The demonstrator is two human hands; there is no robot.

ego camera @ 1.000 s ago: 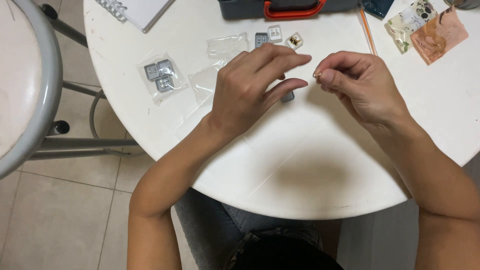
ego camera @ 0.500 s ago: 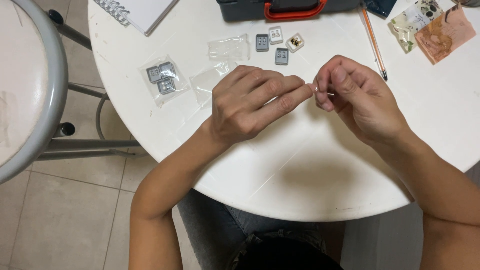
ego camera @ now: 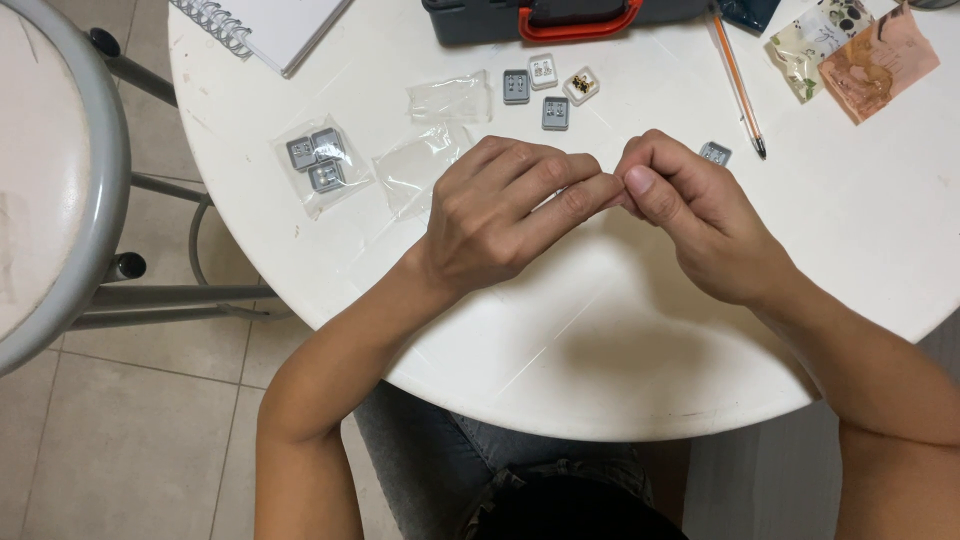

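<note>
Two hands, left hand point(ego camera: 500, 215) and right hand point(ego camera: 690, 215), meet fingertip to fingertip at table point(ego camera: 600, 330) centre, pinching something too small to identify, with small grey cases point(ego camera: 545, 90) at 12 o'clock; judged: fine assembly requiring steady alignment.

A plain white round table point(ego camera: 620, 330) is seen, with small grey square cases point(ego camera: 555, 112) lying on it, one white case point(ego camera: 542, 70) and one with gold-brown bits inside point(ego camera: 581, 85); three more grey cases are sealed in a clear plastic bag point(ego camera: 318, 162), and two other clear bags point(ego camera: 420, 165) are shown see-through and colourless. A dark grey toolbox with an orange-red handle point(ego camera: 580, 20), an orange pen with a black tip point(ego camera: 738, 80), a white spiral notebook point(ego camera: 270, 25), a peach-orange packet point(ego camera: 877, 62) and a pale floral-patterned packet point(ego camera: 812, 40) are noted at the far edge. A grey metal stool with an off-white seat point(ego camera: 50, 180) is seen over beige floor tiles point(ego camera: 130, 440), and dark blue-grey trousers point(ego camera: 470, 460) are shown under the table.
</note>
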